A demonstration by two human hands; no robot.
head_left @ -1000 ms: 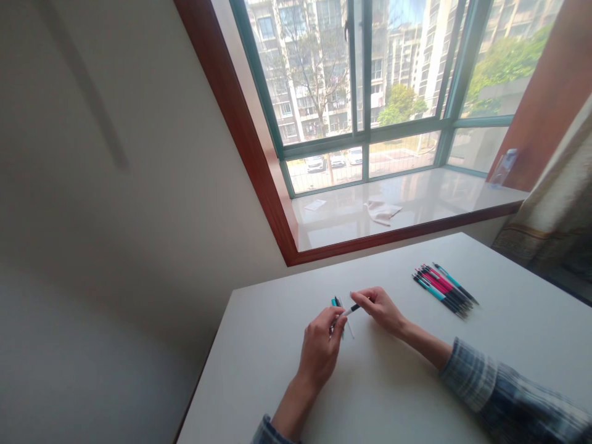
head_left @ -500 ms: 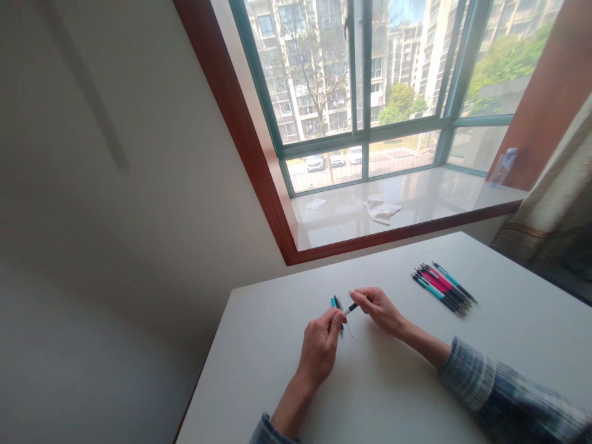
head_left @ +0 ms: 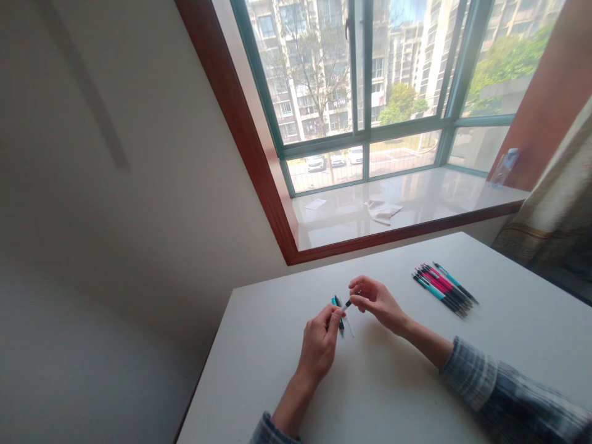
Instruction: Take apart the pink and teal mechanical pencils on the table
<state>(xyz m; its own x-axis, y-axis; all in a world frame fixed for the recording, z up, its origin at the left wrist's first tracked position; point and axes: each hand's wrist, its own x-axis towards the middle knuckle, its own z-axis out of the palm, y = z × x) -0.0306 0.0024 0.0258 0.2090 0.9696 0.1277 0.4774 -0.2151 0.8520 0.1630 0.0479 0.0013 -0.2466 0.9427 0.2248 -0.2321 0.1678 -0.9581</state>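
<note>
My left hand (head_left: 320, 339) is closed on a pen (head_left: 346, 306) with a whitish barrel and a black front section, which slants up to the right. Around the pen's black end is my right hand (head_left: 377, 302), its fingers curved and spread apart; whether the thumb touches the pen is unclear. Behind my left fingertips, a teal and black pen (head_left: 341, 327) lies on the white table, partly hidden. Close by on the tabletop is a thin white rod (head_left: 350, 327), perhaps a refill.
A row of several teal, pink and black pens (head_left: 444, 290) lies at the right on the white table (head_left: 393, 394). Beyond the table, the window sill (head_left: 342, 216) bears a crumpled cloth (head_left: 383, 212), a paper piece (head_left: 316, 204) and a clear bottle (head_left: 504, 168). A curtain (head_left: 546, 197) hangs at the right.
My right fingers, earlier pinched on the pen's black end, have spread apart and risen slightly. My left hand stays nearly in place with the pen, which tilts a little more steeply.
</note>
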